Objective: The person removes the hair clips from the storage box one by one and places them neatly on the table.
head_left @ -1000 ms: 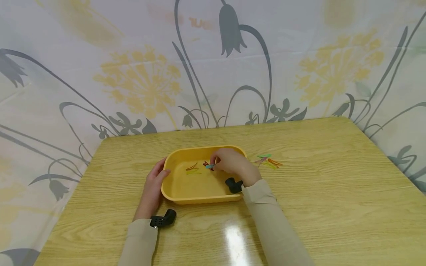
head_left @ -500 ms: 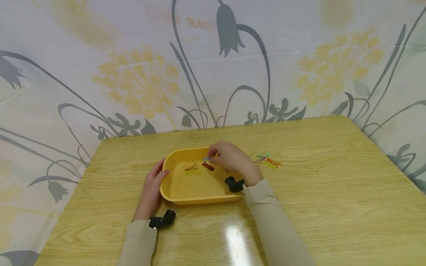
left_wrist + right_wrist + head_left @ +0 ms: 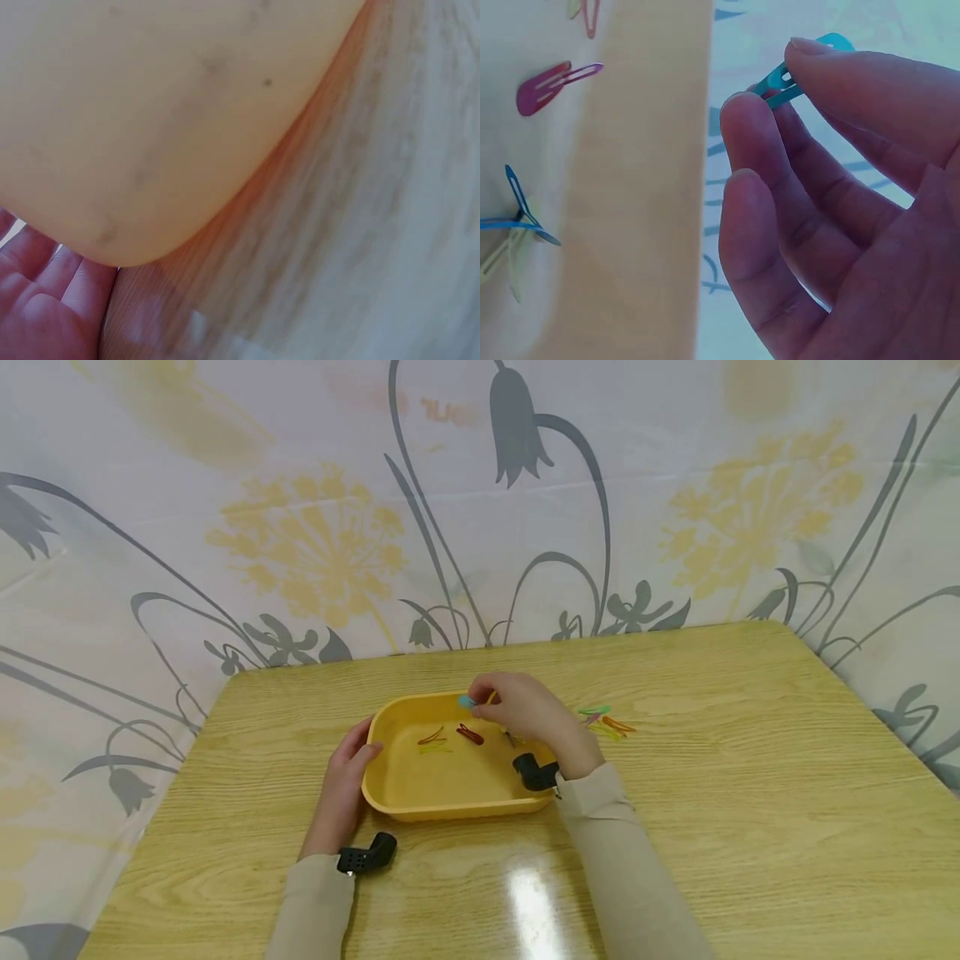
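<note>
Right wrist view: our right hand (image 3: 855,232) pinches a turquoise clip (image 3: 784,96); a slackening pinch could drop it, while our left hand (image 3: 349,768) grips the yellow tray (image 3: 457,812).

Near the yellow tray (image 3: 442,789), a clip (image 3: 466,702) is showing turquoise; behind the tray, grey-and-yellow flowers (image 3: 516,431) are patterning the backdrop (image 3: 652,460).
</note>
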`<action>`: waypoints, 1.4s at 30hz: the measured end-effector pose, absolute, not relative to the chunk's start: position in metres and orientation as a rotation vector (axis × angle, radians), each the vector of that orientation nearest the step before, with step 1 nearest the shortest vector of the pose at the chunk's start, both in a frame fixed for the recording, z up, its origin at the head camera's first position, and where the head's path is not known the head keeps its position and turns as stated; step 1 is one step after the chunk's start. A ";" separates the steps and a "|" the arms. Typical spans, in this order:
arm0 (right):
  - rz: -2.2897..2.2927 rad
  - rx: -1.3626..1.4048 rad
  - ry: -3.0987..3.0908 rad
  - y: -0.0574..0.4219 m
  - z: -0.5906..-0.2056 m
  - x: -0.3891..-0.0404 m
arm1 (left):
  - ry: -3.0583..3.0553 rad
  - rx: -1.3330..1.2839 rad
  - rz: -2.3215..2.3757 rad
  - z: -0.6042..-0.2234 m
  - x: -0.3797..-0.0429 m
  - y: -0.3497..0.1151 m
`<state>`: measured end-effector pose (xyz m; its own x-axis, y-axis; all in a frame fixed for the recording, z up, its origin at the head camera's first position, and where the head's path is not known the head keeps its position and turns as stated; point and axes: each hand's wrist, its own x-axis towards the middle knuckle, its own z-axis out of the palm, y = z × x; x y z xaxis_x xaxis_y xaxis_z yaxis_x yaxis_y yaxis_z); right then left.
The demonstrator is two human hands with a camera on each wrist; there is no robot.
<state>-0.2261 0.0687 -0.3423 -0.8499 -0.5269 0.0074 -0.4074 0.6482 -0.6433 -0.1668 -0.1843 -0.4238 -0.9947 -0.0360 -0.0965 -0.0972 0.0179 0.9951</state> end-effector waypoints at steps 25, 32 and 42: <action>-0.897 -0.826 2.683 0.089 -0.328 -0.220 | 2.210 -0.171 2.159 -0.423 -0.168 -0.185; -0.857 -0.808 2.680 0.092 -0.332 -0.220 | 2.191 -0.181 2.163 -0.422 -0.168 -0.186; -0.838 -0.796 2.680 0.094 -0.332 -0.219 | 2.170 -0.175 2.155 -0.406 -0.160 -0.178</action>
<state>-0.2188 0.0945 -0.3315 -0.8282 -0.5584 -0.0484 -0.4313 0.6901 -0.5812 -0.1597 -0.1782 -0.4058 -0.9904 -0.0256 -0.1360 -0.1362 0.0050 0.9907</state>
